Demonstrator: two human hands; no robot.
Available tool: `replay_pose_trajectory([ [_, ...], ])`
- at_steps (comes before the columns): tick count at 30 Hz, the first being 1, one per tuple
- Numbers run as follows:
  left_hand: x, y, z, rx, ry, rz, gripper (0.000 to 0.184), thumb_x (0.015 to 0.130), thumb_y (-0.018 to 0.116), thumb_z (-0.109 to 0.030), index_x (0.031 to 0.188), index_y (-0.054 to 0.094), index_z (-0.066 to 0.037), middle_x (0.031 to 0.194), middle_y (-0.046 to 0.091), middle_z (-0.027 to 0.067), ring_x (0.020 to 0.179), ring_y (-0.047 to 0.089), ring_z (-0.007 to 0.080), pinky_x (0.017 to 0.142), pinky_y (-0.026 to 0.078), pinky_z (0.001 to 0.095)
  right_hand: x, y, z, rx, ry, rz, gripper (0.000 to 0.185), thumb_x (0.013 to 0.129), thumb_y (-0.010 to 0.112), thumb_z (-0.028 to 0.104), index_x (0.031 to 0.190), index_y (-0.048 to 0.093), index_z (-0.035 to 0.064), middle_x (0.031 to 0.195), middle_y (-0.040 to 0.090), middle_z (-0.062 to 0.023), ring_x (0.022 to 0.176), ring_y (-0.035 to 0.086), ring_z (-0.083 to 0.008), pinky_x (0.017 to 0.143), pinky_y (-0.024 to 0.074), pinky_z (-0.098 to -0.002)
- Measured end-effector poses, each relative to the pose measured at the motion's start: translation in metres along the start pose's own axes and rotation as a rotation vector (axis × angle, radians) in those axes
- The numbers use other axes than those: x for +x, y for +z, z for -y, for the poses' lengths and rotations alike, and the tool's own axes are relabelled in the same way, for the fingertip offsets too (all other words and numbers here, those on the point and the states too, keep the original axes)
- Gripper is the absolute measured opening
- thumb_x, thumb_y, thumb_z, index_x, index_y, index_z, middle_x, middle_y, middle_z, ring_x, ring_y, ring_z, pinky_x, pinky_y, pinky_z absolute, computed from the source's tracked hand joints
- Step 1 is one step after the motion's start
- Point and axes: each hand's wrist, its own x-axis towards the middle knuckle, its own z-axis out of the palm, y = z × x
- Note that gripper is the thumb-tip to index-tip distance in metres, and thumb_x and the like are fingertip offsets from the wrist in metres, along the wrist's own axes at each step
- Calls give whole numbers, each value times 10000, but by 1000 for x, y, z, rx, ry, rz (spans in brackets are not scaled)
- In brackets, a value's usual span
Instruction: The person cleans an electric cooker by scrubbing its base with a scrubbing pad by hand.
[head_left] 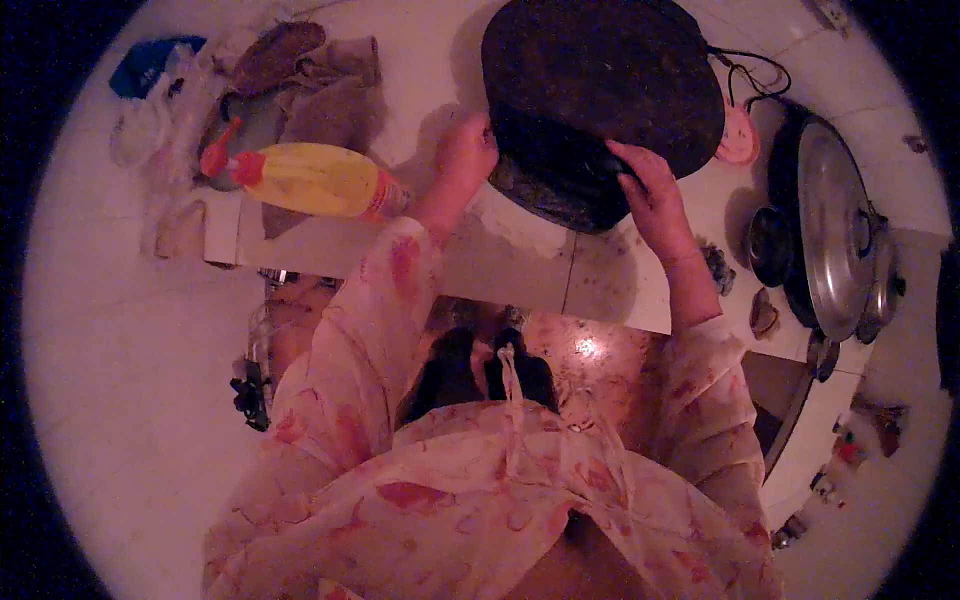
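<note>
Your right hand (652, 195) grips the black round-topped object (605, 80); your left hand (463, 160) is at its side, grip unclear.

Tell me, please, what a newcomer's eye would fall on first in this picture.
Probably the large black rounded object at the top centre, with the left hand at its left edge and the right hand on its near side. Next would come the yellow pump bottle to its left, and then the shiny metal lid on the right side.
</note>
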Motion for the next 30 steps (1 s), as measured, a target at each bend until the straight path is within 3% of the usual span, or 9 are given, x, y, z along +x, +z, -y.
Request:
replay_pose_trajectory([
  [2, 0, -4, -3, -125, 43, -47, 76, 774, 540, -109, 846, 555, -91, 819, 602, 174, 774, 570, 390, 668, 445, 478, 4, -2, 2, 4, 3, -20, 395, 764, 555, 1, 1143, 543, 112, 1101, 570, -102, 1038, 506, -298, 915, 385, -381],
  [3, 20, -28, 13, -51, 106, -106, 76, 774, 540, -109, 846, 555, -91, 819, 602, 174, 774, 570, 390, 668, 445, 478, 29, 23, 0, 41, -51, -113, 395, 764, 555, 1, 1143, 543, 112, 1101, 570, -102, 1038, 506, -298, 915, 385, -381],
  [5, -40, -14, 15, -179, 62, 42, 80, 770, 542, -104, 846, 560, -87, 792, 601, 177, 753, 569, 393, 654, 449, 463, 8, 21, -3, 63, -37, -94, 396, 762, 555, -2, 1140, 544, 114, 1089, 574, -98, 1031, 510, -299, 909, 388, -379],
  [8, -46, -4, 11, -203, 163, 10, 85, 771, 551, -117, 844, 559, -74, 782, 600, 183, 742, 571, 393, 647, 454, 448, 1, 5, -2, 40, -36, -71, 389, 762, 554, 3, 1136, 546, 111, 1082, 573, -102, 1030, 508, -301, 910, 387, -379],
  [11, -1, -4, 3, -171, 91, -89, 74, 774, 550, -119, 832, 554, -72, 781, 597, 183, 749, 573, 386, 646, 454, 441, 0, 6, -4, 25, -33, -61, 387, 762, 552, 2, 1134, 546, 107, 1081, 574, -102, 1027, 510, -304, 912, 384, -379],
  [14, 5, 0, 8, -193, 84, -25, 60, 771, 547, -99, 818, 556, -64, 787, 595, 184, 751, 571, 385, 641, 453, 438, 3, 4, 1, 18, -43, -84, 383, 761, 551, -1, 1130, 550, 104, 1075, 578, -103, 1026, 510, -302, 910, 385, -379],
  [17, -46, -8, 1, -207, 76, 42, 64, 763, 551, -94, 817, 568, -65, 783, 593, 190, 752, 570, 387, 634, 451, 437, 0, 7, -5, 18, -38, -78, 381, 768, 546, 7, 1136, 546, 106, 1077, 576, -103, 1023, 509, -300, 910, 384, -382],
  [23, -15, -6, -2, -284, 25, -29, 60, 758, 562, -95, 810, 559, -64, 768, 587, 185, 747, 566, 383, 636, 450, 435, -1, 6, -6, 1, -42, -91, 389, 761, 558, 9, 1136, 549, 113, 1075, 572, -107, 1013, 511, -297, 899, 394, -386],
  [30, -47, -8, -1, -236, 88, -39, 47, 754, 562, -90, 785, 559, -55, 743, 581, 183, 739, 566, 384, 624, 446, 436, -2, 9, -8, -26, -46, -107, 382, 760, 557, 2, 1126, 559, 113, 1069, 572, -113, 1010, 515, -292, 890, 400, -382],
])
